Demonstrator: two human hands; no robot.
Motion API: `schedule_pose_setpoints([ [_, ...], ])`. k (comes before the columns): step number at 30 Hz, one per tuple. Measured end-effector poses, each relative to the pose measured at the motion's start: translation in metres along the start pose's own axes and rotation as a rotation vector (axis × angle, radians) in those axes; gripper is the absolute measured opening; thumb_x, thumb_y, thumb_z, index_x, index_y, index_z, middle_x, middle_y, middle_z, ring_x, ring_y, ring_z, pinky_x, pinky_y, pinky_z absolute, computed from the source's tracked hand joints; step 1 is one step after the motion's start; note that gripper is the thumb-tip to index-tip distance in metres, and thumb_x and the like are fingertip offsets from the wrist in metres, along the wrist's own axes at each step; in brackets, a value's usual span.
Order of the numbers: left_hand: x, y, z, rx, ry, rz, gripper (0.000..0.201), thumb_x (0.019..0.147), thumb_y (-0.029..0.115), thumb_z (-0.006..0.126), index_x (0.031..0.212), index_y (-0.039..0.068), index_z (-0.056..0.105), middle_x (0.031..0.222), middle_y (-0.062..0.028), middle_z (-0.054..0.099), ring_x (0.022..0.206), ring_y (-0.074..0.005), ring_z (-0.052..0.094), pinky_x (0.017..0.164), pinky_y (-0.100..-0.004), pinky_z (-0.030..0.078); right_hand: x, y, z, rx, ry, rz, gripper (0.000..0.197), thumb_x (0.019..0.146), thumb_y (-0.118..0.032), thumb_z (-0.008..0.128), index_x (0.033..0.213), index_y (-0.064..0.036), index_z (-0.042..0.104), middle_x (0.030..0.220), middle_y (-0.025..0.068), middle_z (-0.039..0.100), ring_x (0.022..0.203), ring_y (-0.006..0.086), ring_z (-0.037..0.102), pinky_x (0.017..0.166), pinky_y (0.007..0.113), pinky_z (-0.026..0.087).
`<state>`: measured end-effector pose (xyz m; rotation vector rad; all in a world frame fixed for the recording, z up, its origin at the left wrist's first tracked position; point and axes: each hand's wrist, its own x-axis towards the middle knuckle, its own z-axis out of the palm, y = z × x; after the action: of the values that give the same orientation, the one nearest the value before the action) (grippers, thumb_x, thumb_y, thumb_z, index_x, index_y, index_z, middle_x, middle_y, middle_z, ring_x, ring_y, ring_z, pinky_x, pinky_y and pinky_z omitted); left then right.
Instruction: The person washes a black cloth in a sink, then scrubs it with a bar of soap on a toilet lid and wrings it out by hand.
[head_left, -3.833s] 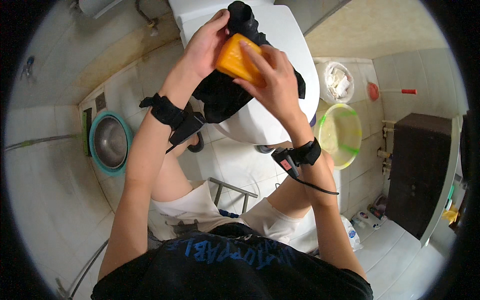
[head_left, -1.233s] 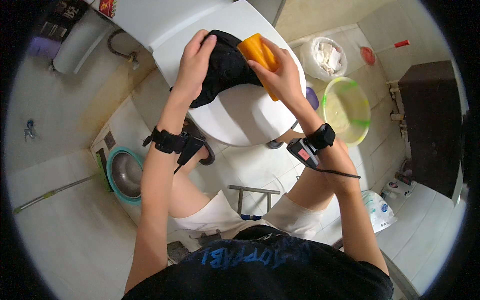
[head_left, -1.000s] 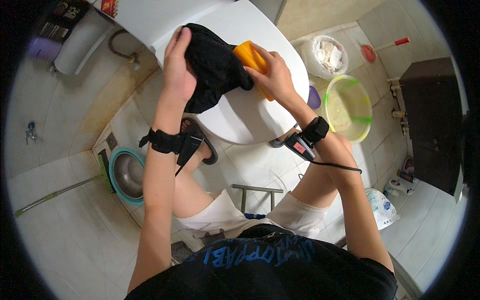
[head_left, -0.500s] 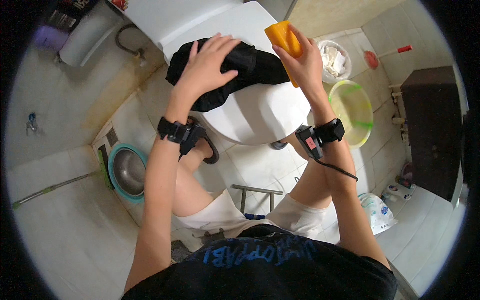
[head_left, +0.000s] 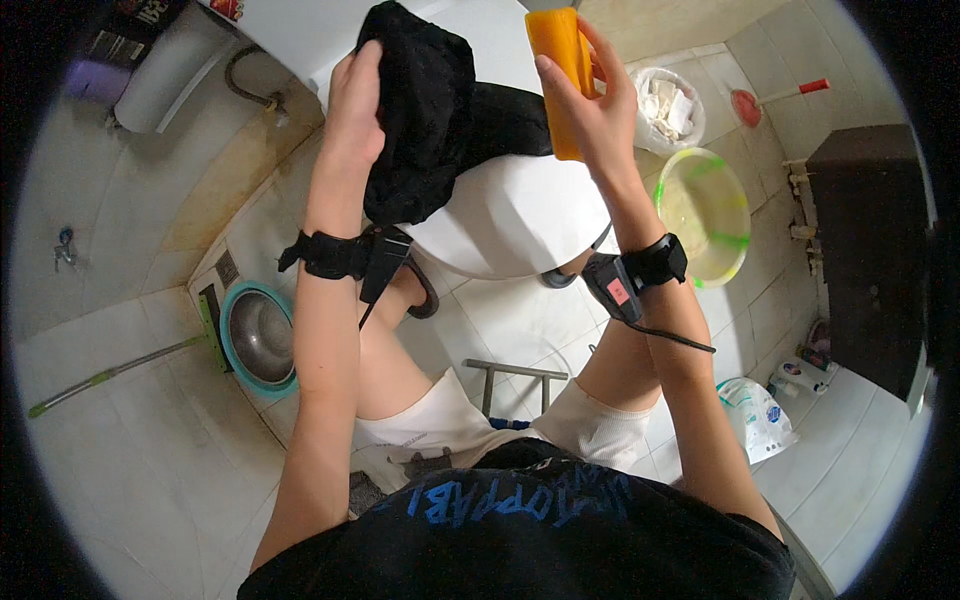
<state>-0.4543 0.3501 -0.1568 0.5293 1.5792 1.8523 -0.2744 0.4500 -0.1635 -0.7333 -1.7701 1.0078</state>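
Note:
Lying over the closed white toilet lid (head_left: 510,220) is a black garment (head_left: 425,110), part of it lifted in a bunched fold. My left hand (head_left: 355,105) grips its left edge, the fingers mostly hidden behind the fabric. A narrower length of the garment runs right across the lid toward my other hand. In my right hand (head_left: 605,110) is a long orange-yellow bar of laundry soap (head_left: 565,90), held upright between thumb and fingers just beyond the garment's right end. Both wrists wear black strapped devices.
To the right stand a lined waste bin (head_left: 668,108) with crumpled paper, a green-rimmed basin (head_left: 705,225) and a red plunger (head_left: 745,107). Leftward are a teal-rimmed basin (head_left: 260,340) and a green-ended pole (head_left: 120,370). A dark cabinet (head_left: 865,260) projects at the far right.
My left hand has gone from lying spread on the black garment to gripping its left side and lifting it. The right hand has moved slightly up with the laundry soap.

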Motion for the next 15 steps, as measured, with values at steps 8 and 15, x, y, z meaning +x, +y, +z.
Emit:
schedule_pose_setpoints([
  [8,-0.014,0.024,0.005,0.394,-0.069,0.393,0.027,0.087,0.019,0.050,0.100,-0.002,0.061,0.093,-0.0051,0.062,0.079,-0.0117,0.056,0.074,-0.0267,0.045,0.000,-0.023,0.012,0.190,-0.043,-0.127,0.056,0.077,-0.021,0.071,0.125,-0.0033,0.049,0.100,0.0127,0.059,0.085,0.0187,0.060,0.077,0.029,0.048],
  [15,-0.032,0.139,0.014,-0.095,-0.118,0.114,0.029,0.091,0.019,0.049,0.112,0.000,0.058,0.110,-0.0099,0.061,0.098,-0.0234,0.059,0.088,-0.0352,0.047,0.022,0.012,-0.032,0.399,0.080,0.212,0.060,0.080,-0.035,0.069,0.130,-0.0118,0.047,0.097,0.0112,0.061,0.084,0.0150,0.059,0.070,0.025,0.047],
])
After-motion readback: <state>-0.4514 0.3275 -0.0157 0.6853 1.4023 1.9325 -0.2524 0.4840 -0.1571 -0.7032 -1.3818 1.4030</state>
